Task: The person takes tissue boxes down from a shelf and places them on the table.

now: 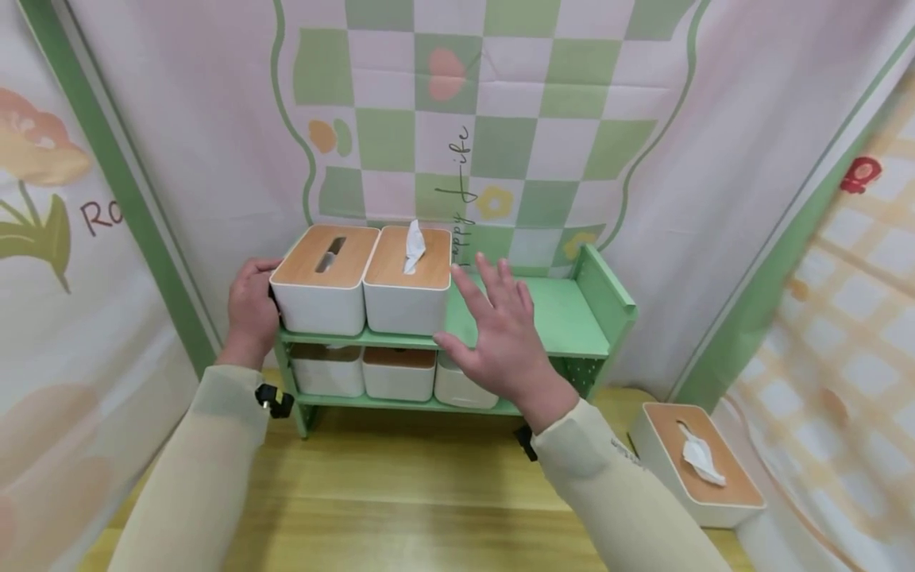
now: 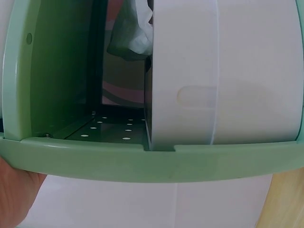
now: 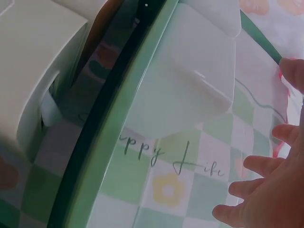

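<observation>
My left hand (image 1: pixel 253 308) is against the left end of a green two-tier shelf (image 1: pixel 565 314), close beside a white tissue box with a wooden lid (image 1: pixel 318 308). Most of its fingers are hidden; I cannot tell how far they curl. Right beside that box stands a second tissue box (image 1: pixel 407 308), a white tissue sticking up from its slot. My right hand (image 1: pixel 503 342) is spread in front of the shelf, nothing in it, thumb near the second box's lower right corner. Seen from the left wrist, a white box (image 2: pixel 190 71) lies within the shelf frame.
Several more tissue boxes (image 1: pixel 399 375) line the lower tier. Another tissue box (image 1: pixel 704 461), with a tissue out, sits on the wooden table (image 1: pixel 400 492) at the right. Printed curtains (image 1: pixel 443 143) hang behind and on both sides. The shelf's right end panel (image 1: pixel 606 298) rises above its top.
</observation>
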The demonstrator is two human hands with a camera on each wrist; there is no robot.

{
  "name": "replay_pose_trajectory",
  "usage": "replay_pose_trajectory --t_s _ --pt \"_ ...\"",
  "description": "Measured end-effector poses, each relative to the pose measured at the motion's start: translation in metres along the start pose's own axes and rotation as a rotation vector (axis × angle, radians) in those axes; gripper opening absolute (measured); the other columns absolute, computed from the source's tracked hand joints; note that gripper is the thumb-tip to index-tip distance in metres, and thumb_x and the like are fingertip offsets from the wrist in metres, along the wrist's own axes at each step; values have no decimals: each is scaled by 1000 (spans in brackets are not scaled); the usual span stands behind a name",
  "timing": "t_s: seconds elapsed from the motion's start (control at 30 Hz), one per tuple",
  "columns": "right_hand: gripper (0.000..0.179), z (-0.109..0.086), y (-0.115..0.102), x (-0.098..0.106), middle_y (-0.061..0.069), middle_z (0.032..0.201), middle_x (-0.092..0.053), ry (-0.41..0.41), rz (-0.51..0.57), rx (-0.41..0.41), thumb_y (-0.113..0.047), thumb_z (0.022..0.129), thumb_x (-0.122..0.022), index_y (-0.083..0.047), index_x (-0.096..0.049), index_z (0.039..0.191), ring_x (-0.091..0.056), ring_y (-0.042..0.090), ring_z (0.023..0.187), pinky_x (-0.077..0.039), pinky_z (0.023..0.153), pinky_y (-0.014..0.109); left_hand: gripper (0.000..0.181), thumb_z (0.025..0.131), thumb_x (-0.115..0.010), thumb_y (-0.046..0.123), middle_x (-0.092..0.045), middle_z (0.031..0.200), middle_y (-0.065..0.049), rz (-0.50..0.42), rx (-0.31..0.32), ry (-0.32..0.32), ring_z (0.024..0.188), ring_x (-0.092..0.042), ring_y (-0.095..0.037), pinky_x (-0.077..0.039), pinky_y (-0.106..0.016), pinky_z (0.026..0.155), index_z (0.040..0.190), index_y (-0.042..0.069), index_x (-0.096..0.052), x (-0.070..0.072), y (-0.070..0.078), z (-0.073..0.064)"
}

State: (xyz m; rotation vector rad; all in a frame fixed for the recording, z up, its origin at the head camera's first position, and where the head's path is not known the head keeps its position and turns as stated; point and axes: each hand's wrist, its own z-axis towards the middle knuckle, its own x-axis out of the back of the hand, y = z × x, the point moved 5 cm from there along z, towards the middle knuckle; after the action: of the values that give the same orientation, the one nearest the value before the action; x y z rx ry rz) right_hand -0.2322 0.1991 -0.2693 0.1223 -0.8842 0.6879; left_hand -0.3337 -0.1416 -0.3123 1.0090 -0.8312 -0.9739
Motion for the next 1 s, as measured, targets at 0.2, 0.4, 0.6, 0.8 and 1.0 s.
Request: replay_pose_trajectory --t_s 0.2,0.4,0.6,0.8,1.0 --pt "80 8 -5 -8 8 165 -11 -58 -14 -20 -52 92 -62 -22 -27 159 1 34 149 -3 114 60 43 102 -23 23 -54 140 -12 0 6 1 129 -48 -29 -38 -44 105 126 9 -57 -2 0 -1" --pt "80 19 -11 -14 8 165 -12 -111 -55 -25 -54 93 -60 -24 -26 159 -1 37 149 0 114 61 43 102 -23 22 -54 140 -12 -1 -1 3 130 -49 -29 -39 -43 106 126 9 -57 -2 0 1" --pt "78 32 -18 -21 12 163 -20 -167 -120 44 -53 94 -60 -21 -29 158 -10 39 148 -2 117 54 43 102 -24 22 -54 140 -11 -4 0 5 130 -49 -29 -39 -43 106 125 9 -57 -2 -1 2" --pt "72 37 -19 -32 9 160 -29 -284 -188 60 -51 98 -55 -18 -30 158 -23 33 146 1 118 45 43 102 -24 22 -54 140 -11 -2 5 3 130 -48 -29 -38 -44 106 126 8 -57 -2 -1 1" --pt "69 34 -18 -34 7 159 -31 -331 -283 59 -49 99 -52 -19 -31 157 -25 30 146 2 117 49 43 102 -24 22 -54 139 -12 -12 -1 5 128 -49 -30 -39 -44 105 125 8 -57 -1 -1 0"
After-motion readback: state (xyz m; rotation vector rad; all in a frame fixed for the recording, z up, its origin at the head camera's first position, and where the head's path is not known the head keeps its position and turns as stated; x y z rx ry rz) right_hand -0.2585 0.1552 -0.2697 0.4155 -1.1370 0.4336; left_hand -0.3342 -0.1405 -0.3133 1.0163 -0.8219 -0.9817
